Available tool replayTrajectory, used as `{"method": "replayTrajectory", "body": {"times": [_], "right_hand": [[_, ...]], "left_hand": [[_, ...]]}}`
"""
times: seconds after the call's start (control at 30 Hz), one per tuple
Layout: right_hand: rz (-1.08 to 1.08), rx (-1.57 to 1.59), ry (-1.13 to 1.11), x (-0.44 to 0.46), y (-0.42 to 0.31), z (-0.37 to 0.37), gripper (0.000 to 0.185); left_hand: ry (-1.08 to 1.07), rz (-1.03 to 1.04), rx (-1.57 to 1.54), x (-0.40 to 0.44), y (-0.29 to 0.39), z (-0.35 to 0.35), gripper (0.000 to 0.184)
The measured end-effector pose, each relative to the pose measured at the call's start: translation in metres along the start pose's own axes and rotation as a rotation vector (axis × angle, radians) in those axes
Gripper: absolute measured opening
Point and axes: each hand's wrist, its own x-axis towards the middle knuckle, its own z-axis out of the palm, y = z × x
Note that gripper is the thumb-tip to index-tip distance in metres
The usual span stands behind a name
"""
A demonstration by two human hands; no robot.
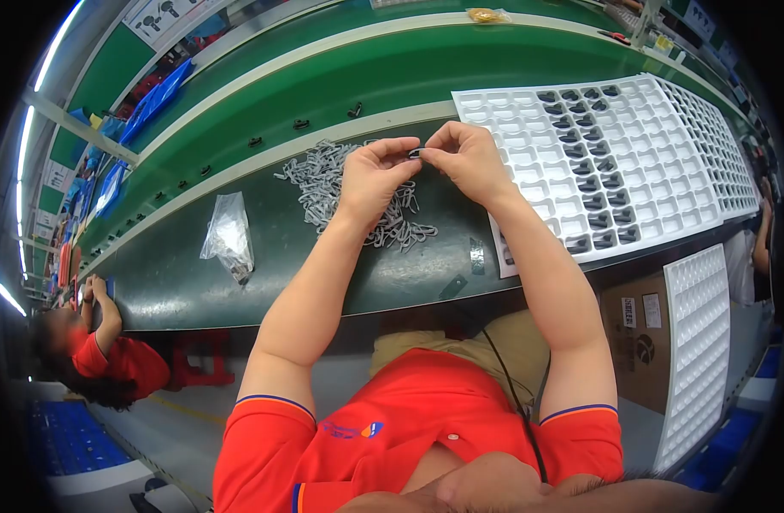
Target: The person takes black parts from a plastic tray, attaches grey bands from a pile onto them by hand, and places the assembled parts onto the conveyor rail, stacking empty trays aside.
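My left hand [376, 178] and my right hand [467, 162] meet over the dark green bench. Between their fingertips is a small black part [416, 153], pinched from both sides; its details are too small to tell. Under and around my left hand lies a pile of grey clip-like pieces [311, 184]. To the right of my right hand, a white compartment tray [520, 141] holds several black parts [593, 183] in two adjoining columns.
A clear plastic bag [228, 235] lies left of the pile. Black parts [301, 124] are spaced along the green conveyor [340, 77] behind a pale rail. Another worker [118, 359] sits at far left. A cardboard box [635, 333] and a white tray [698, 342] stand below right.
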Motion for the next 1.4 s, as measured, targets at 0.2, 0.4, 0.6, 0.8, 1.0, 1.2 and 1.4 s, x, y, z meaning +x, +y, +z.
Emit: {"method": "replayTrajectory", "body": {"times": [0.2,0.4,0.6,0.8,1.0,1.2,1.4], "right_hand": [[-0.011,0.071,-0.026,0.002,0.007,0.002,0.015],[0.01,0.136,-0.084,0.0,0.01,0.003,0.02],[-0.058,-0.024,-0.067,-0.005,-0.003,0.004,0.013],[-0.352,-0.416,-0.299,-0.006,0.02,0.013,0.012],[-0.307,-0.497,-0.365,-0.006,0.016,0.013,0.008],[-0.274,-0.649,-0.438,-0.004,0.012,0.014,0.01],[-0.167,-0.689,-0.448,0.001,0.015,0.019,0.014]], "left_hand": [[-0.007,-0.03,-0.015,-0.002,0.009,0.002,0.026],[-0.172,0.228,0.438,0.0,0.011,-0.007,0.022],[-0.135,0.164,0.537,0.017,0.011,-0.009,0.019],[-0.012,0.302,0.761,0.096,-0.005,-0.025,0.016],[0.007,0.501,1.197,0.157,-0.023,-0.011,0.014],[-0.046,0.4,1.478,0.185,-0.036,-0.012,0.025],[-0.22,0.443,1.225,0.158,0.001,0.071,0.025]]}}
